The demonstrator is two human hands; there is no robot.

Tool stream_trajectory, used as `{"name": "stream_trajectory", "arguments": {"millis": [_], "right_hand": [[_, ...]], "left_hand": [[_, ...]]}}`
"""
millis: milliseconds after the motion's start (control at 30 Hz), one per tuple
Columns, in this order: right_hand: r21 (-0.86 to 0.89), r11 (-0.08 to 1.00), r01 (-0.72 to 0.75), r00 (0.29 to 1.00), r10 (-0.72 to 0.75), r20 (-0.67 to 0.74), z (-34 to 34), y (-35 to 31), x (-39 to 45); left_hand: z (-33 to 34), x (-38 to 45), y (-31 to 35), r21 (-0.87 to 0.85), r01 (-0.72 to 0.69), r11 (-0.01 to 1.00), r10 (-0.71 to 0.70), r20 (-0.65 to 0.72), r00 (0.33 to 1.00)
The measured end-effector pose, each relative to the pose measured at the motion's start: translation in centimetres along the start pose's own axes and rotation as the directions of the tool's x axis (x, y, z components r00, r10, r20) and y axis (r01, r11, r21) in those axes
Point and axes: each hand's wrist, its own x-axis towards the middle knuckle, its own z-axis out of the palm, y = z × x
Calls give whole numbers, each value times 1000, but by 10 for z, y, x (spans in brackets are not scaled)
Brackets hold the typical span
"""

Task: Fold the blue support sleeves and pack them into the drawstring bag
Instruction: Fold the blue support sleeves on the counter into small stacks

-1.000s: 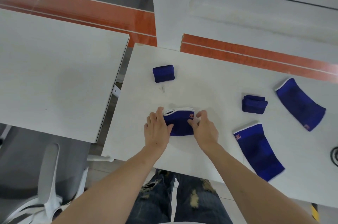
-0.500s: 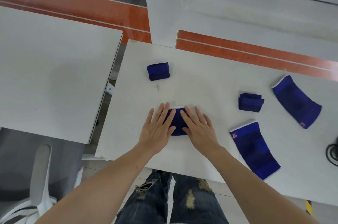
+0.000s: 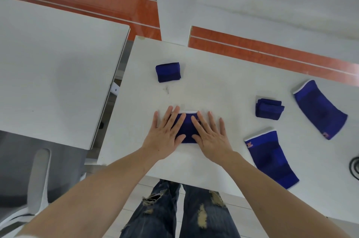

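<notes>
we press our left hand (image 3: 165,134) and right hand (image 3: 210,136) flat, fingers spread, gripping nothing, on the half-folded blue sleeve (image 3: 186,129) near the table (image 3: 213,82) edge, likely to set the crease. two unfolded sleeves (image 3: 272,158) wait at right; no drawstring bag shows.

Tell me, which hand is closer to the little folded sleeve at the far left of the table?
Left. The left hand lies below the folded sleeve; the right hand sits farther right.
</notes>
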Motion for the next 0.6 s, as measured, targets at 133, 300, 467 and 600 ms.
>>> {"name": "stream_trajectory", "arguments": {"millis": [133,300,467,600], "right_hand": [[20,1000,11,999,-10,-37,-12,-2,-4],[131,985,-109,961,138,-240,-28,0,-30],[252,950,-187,878,277,-392,-37,31,-78],[323,913,-250,838,371,-400,-39,74,-113]], "left_hand": [[-4,-2,0,-28,19,999,-18,33,999],[-25,-2,26,-85,134,987,-131,38,991],[-45,-3,68,-132,78,988,-91,-89,992],[-54,8,123,-154,22,988,-37,-97,995]]}}
